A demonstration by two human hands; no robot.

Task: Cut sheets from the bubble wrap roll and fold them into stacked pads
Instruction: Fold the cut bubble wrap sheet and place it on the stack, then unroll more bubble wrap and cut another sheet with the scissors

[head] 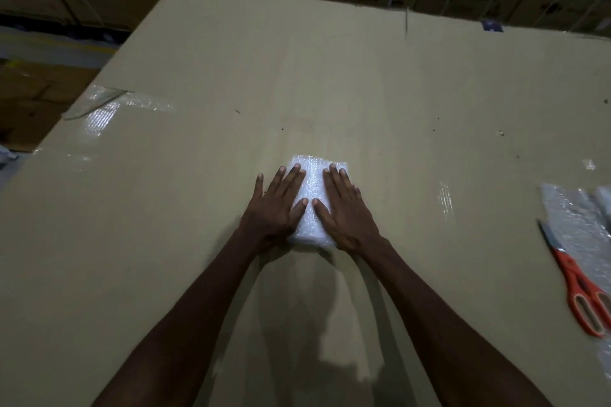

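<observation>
Pressing a folded bubble wrap pad [310, 198] flat at frame centre, left hand [276, 208] and right hand [345, 208] spread, likely setting creases. Orange scissors [577, 281] parked at right edge.

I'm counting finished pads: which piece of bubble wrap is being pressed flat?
The folded pad at the centre, under both the left hand and right hand. The bubble wrap by the scissors lies untouched.

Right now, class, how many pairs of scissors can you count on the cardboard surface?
1. The orange-handled scissors lie at the right edge of the cardboard surface, beside loose bubble wrap. More could lie outside the frame.
</observation>
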